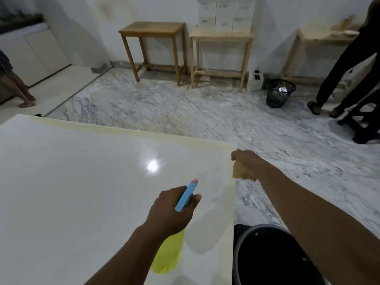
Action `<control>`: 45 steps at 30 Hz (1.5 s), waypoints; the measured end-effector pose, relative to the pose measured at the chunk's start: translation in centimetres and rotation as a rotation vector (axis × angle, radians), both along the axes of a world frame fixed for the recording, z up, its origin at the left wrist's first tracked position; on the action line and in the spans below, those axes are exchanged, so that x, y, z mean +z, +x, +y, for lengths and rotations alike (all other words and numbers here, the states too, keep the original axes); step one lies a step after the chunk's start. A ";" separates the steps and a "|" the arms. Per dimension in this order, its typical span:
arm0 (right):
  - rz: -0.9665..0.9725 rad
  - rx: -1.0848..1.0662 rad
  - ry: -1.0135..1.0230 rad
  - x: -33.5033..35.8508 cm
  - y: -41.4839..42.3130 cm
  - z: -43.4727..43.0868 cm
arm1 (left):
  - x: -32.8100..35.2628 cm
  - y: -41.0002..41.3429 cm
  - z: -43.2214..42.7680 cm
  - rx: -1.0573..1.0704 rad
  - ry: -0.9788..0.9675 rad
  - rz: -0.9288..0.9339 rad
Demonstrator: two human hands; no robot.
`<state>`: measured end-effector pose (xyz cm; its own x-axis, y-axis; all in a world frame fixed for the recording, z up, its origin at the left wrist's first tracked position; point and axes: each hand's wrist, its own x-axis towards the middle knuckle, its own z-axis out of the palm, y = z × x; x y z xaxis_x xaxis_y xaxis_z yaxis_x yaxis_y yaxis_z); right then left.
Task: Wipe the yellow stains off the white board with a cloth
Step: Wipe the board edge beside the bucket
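Observation:
The white board [82, 192] fills the lower left of the head view. Yellow stains [127, 132] run along its far edge and down its right edge. My left hand [172, 212] grips a spray bottle [167, 256] with a yellow body and a blue trigger head [186, 196], held above the board and pointing toward the right edge. My right hand [246, 163] reaches out to the board's right edge near the far corner and holds a yellowish cloth [239, 171] bunched in its fingers.
A dark bucket [267, 258] stands on the marble floor just right of the board. Three wooden tables [152, 29] line the far wall, with a black mesh bin [279, 95] beside them. A person's legs [339, 79] stand at right, another's [18, 87] at left.

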<state>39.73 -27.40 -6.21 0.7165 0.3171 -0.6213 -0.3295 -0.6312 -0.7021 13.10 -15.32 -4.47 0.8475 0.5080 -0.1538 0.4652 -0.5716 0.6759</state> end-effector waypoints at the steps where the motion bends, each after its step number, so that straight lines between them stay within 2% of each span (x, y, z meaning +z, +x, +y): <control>1: -0.121 0.053 -0.060 -0.4 1.8 1.6 | -0.2 1.2 0.4 0.010 -0.006 -0.008; 4: -0.429 0.182 -0.268 -4.2 6.4 5.8 | -1.2 4.5 1.6 0.029 -0.026 -0.031; 6: -0.459 0.326 -0.409 -8.1 8.2 7.9 | -2.1 6.7 2.7 0.052 -0.037 -0.058; 8: -0.406 0.422 -0.504 -11.5 9.1 9.8 | -2.9 8.5 3.7 0.066 -0.034 -0.066; 10: -0.483 0.340 -0.508 -13.2 10.0 10.9 | -3.3 9.8 4.4 0.065 -0.026 -0.069; 12: -0.665 0.267 -0.471 -15.1 11.6 11.4 | -3.9 10.8 5.1 0.060 -0.025 -0.080; 16: -0.802 0.392 -0.457 -18.4 12.9 10.5 | -4.7 11.8 5.6 0.066 -0.049 -0.087; 19: -0.944 0.384 -0.474 -20.6 12.5 10.1 | -5.8 12.1 5.5 0.056 -0.055 -0.097; 24: -0.969 0.376 -0.459 -20.9 10.7 8.9 | -6.5 11.3 4.5 0.053 -0.079 -0.085; 33: -0.945 0.376 -0.436 -20.3 1.5 5.1 | -5.3 7.4 2.1 0.024 -0.069 -0.103; 39: -0.920 0.370 -0.448 -20.1 -7.5 1.5 | -4.8 1.5 -0.7 -0.007 -0.067 -0.123; 45: -0.882 0.367 -0.453 -19.6 -18.6 -2.6 | -4.3 -7.9 -3.8 -0.022 -0.054 -0.122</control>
